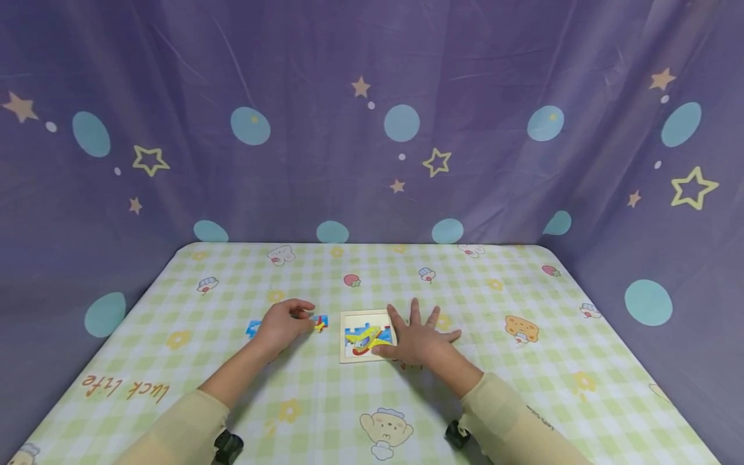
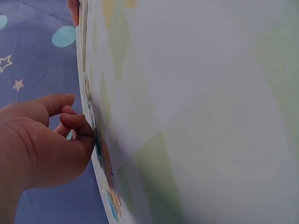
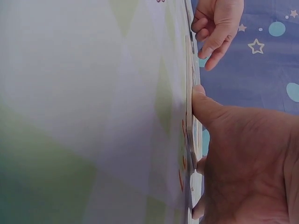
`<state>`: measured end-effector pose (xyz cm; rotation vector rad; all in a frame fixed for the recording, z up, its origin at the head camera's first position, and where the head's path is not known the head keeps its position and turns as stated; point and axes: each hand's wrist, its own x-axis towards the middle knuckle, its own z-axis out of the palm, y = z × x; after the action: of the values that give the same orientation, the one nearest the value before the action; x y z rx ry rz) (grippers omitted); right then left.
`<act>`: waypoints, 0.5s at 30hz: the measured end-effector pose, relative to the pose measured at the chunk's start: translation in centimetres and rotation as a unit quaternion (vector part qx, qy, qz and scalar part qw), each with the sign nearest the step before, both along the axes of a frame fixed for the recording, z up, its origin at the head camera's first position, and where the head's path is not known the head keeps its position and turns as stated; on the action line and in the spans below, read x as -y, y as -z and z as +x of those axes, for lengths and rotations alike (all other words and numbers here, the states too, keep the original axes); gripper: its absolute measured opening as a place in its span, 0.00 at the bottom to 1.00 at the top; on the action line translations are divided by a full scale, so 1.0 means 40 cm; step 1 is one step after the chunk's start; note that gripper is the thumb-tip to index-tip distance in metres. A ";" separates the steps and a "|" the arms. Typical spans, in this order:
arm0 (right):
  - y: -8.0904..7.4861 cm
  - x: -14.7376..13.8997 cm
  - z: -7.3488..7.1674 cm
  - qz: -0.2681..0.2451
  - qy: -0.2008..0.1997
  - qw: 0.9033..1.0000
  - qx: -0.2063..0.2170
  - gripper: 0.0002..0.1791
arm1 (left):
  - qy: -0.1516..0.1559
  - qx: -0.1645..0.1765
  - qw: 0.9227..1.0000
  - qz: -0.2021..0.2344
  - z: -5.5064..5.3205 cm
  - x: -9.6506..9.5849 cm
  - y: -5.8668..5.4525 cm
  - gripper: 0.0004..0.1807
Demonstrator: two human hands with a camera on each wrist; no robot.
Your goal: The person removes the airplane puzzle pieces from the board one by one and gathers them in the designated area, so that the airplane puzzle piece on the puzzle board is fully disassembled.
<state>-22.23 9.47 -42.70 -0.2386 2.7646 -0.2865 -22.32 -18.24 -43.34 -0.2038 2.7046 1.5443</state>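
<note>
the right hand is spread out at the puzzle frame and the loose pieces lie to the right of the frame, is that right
Not quite: the loose pieces lie to the left of the puzzle frame, by the left hand, as the head view shows. The right hand is indeed spread out at the frame.

Wrist views look dimmer than the head's

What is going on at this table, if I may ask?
A person is working on a framed airplane puzzle, which is only partly filled. Their right grip rests spread over its right edge. Their left grip is among loose pieces to the puzzle's left; whether it pinches one is unclear.
</note>
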 end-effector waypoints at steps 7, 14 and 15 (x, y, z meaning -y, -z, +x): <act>-0.001 0.004 0.003 -0.007 -0.019 1.000 -0.018 0.53 | -0.021 0.000 0.999 0.025 0.000 -0.003 -0.007 0.14; -0.004 0.012 0.008 0.003 -0.078 0.997 -0.029 0.43 | -0.029 -0.005 0.999 0.042 0.001 -0.007 -0.011 0.14; -0.004 0.013 0.009 0.005 -0.086 0.996 -0.028 0.41 | -0.028 -0.005 0.999 0.044 0.001 -0.009 -0.012 0.14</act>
<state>-21.87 8.94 -42.52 -0.4865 2.7773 -0.2230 -22.29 -17.90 -42.85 -0.2742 2.6525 1.6793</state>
